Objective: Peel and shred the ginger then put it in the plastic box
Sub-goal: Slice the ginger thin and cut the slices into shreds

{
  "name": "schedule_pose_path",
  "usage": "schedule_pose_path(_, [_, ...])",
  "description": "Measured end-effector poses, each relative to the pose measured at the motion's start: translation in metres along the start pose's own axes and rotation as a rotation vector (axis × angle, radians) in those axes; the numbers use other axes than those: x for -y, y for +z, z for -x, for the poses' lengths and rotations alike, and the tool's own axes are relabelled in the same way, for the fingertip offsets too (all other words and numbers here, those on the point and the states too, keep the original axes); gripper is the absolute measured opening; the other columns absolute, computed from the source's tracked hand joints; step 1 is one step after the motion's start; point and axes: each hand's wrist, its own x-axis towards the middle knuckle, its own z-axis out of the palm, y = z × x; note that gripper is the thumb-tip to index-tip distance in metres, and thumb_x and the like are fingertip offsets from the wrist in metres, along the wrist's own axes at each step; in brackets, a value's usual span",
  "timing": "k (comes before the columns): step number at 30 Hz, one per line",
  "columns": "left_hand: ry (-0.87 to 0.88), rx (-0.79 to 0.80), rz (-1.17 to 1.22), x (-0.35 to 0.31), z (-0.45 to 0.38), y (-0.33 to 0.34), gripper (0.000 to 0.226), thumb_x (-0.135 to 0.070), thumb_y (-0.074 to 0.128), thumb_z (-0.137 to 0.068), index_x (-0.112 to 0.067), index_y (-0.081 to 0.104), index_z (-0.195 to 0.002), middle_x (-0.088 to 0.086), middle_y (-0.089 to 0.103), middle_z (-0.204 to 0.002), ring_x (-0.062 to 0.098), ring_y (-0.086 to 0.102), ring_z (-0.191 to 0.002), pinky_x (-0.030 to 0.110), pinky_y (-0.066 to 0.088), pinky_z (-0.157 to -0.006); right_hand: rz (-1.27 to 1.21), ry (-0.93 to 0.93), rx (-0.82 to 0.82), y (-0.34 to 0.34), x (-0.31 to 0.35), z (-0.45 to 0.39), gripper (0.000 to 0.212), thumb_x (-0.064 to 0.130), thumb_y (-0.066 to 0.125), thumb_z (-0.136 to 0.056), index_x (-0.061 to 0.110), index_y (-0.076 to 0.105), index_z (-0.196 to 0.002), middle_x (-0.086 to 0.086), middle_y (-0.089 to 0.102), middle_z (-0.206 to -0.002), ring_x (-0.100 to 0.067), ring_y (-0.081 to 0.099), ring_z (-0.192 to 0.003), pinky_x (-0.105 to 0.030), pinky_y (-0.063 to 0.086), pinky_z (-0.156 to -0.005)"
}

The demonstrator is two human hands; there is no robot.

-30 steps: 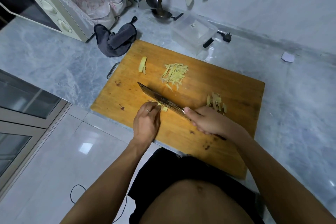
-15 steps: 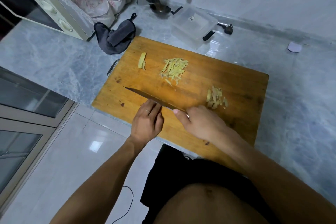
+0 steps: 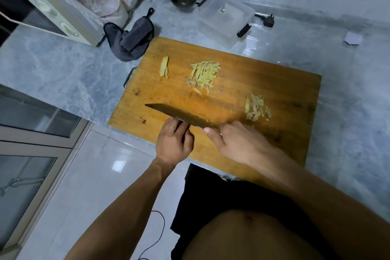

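Your right hand (image 3: 238, 143) grips the knife (image 3: 181, 116) over the cutting board (image 3: 285, 95). Your left hand (image 3: 173, 143) rests curled against the blade; whether it holds ginger, you cannot tell. Shredded ginger (image 3: 203, 76) lies farther away on the board, well apart from your fingers, and the plastic box (image 3: 225, 17) sits beyond it.

The cutting board (image 3: 253, 82) is orange-brown wood. The ginger strips (image 3: 203, 75) are pale yellow. The worktop (image 3: 63, 67) is grey-blue with cloudy marble swirls. The cloth (image 3: 130, 38) is dark grey. The plastic box (image 3: 226, 15) is see-through.
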Motion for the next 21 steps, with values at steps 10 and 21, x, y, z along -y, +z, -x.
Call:
schedule_pose_path(10, [0.018,-0.013,-0.006,0.004,-0.002,0.0,0.029,-0.008,0.054,-0.082,-0.004,0.071,-0.106,0.017,0.061,-0.102,0.038,0.056,-0.091,0.037,0.047,-0.08,0.04,-0.013,0.019,0.002,0.0,-0.005,0.058,0.06,0.018,-0.102,0.02,0.046,-0.071,-0.004,0.049,-0.072,-0.03,0.056,-0.071,-0.032,0.036,-0.061])
schedule_pose_path(21, [0.029,-0.041,0.005,0.001,-0.003,-0.001,0.026,-0.003,0.059,-0.077,-0.003,0.072,-0.1,0.018,0.063,-0.103,0.038,0.057,-0.09,0.037,0.045,-0.08,-0.014,0.022,0.059,0.008,0.008,-0.014,0.055,0.059,0.02,-0.103,0.022,0.051,-0.077,-0.012,0.06,-0.087,-0.037,0.064,-0.091,-0.035,0.042,-0.069])
